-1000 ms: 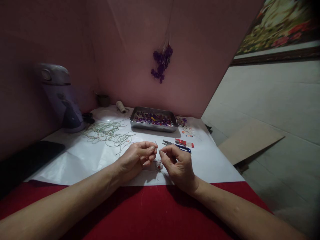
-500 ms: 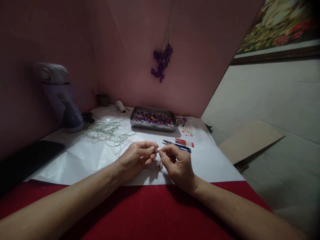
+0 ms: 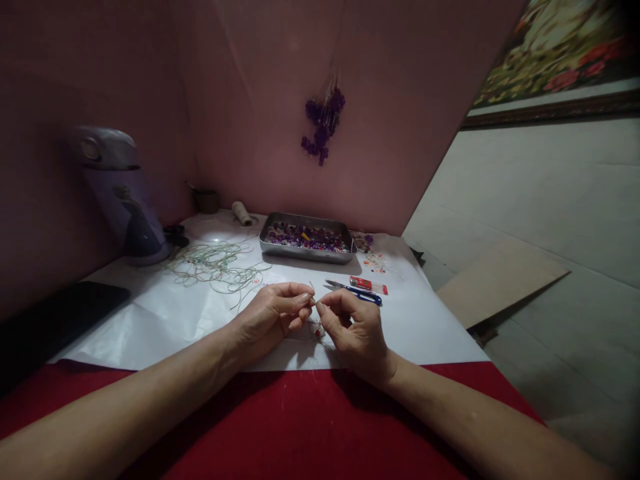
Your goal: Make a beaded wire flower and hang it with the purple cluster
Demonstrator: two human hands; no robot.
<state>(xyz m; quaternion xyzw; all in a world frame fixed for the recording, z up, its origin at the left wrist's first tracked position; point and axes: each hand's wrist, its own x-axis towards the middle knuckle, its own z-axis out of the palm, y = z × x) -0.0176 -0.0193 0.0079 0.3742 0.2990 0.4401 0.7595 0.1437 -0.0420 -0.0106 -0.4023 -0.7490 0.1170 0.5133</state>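
Observation:
My left hand (image 3: 273, 315) and my right hand (image 3: 353, 327) meet over the white paper sheet (image 3: 165, 320), fingertips pinched almost together. Between them runs a thin thread or needle end, too fine to name for sure. A small cluster of clear and red beads (image 3: 317, 328) hangs or lies just below the fingertips, between the two hands. Both hands are closed in a pinch.
A metal tray (image 3: 307, 250) of purple and mixed beads stands behind the hands. Blue-handled snips (image 3: 356, 292) and a red tube (image 3: 369, 285) lie right of centre. A green cord tangle (image 3: 215, 267), a spool (image 3: 243, 213), a grey appliance (image 3: 123, 193) and a dark object (image 3: 55, 320) sit left. Purple beads (image 3: 323, 123) hang on the wall.
My right fingertips have crept slightly left, closing the small gap to my left fingertips. Everything else stays where it was.

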